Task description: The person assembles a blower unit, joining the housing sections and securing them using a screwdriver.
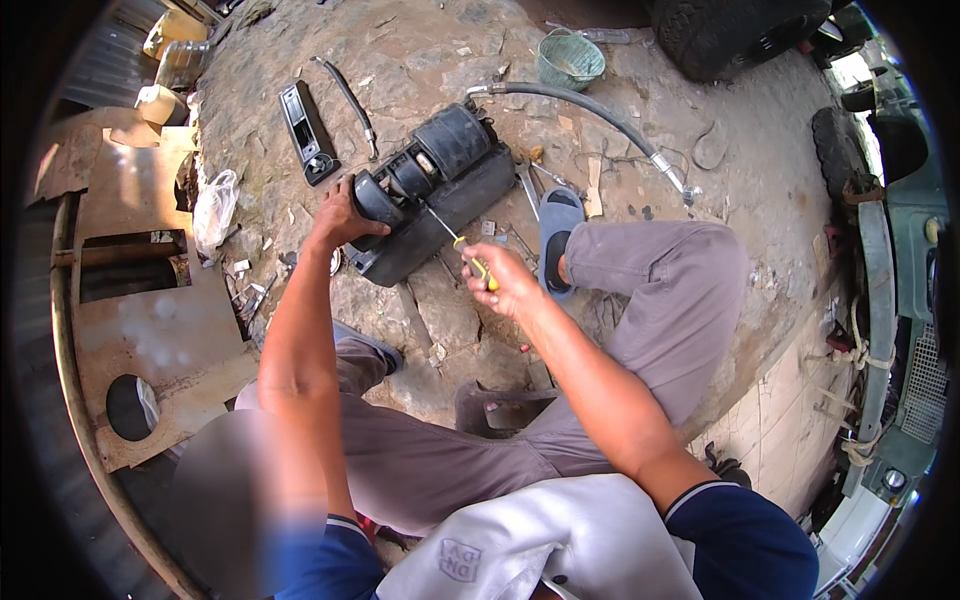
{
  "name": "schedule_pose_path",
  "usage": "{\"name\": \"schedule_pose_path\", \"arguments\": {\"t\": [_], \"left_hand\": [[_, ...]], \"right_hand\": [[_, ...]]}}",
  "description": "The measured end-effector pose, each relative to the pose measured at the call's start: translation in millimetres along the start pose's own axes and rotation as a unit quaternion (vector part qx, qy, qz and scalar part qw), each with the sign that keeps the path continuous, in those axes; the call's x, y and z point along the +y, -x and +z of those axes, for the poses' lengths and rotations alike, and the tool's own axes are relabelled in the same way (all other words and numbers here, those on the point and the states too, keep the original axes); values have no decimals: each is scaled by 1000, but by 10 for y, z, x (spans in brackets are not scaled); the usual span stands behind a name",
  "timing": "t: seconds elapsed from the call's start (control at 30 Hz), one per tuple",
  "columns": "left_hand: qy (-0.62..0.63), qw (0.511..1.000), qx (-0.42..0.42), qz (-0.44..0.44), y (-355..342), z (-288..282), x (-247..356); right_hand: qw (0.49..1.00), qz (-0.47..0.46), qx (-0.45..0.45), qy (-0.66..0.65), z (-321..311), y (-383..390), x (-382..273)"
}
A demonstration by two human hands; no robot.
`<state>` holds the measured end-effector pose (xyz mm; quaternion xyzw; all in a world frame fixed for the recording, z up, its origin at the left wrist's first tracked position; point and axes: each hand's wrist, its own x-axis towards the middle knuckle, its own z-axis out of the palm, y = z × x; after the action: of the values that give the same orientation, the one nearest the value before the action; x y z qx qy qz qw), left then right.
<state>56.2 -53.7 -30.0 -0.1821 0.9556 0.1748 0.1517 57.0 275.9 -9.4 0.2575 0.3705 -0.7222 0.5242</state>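
On the ground before me lies a black blower unit with two rounded housings and a motor between them. My left hand grips the rounded housing at its near left end, fingers wrapped over the top. My right hand is closed around the yellow-and-black handle of a screwdriver. Its metal shaft points up and left, and the tip meets the unit beside the motor; what the tip touches is too small to tell. A black hose with metal end fittings runs from the unit's far end out to the right.
Left of the unit lie a black panel and a short hose. A wrench rests by my sandal. Farther off are a green basket and a tyre. A rusty metal sheet stands left; a green vehicle is right.
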Motion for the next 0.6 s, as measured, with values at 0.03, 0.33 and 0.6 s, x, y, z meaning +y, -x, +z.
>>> {"name": "schedule_pose_path", "arguments": {"t": [0.03, 0.33, 0.6], "left_hand": [[4, 1000, -13, -1, -11, -49, 90], [-10, 1000, -23, 2, 19, -49, 91], [-17, 1000, -23, -7, 70, -88, 120]], "right_hand": [[1000, 8, -10, -8, -134, -48, -46], [677, -342, 203, 619, 208, 131, 188], [909, -170, 132, 358, 80, 101, 146]]}}
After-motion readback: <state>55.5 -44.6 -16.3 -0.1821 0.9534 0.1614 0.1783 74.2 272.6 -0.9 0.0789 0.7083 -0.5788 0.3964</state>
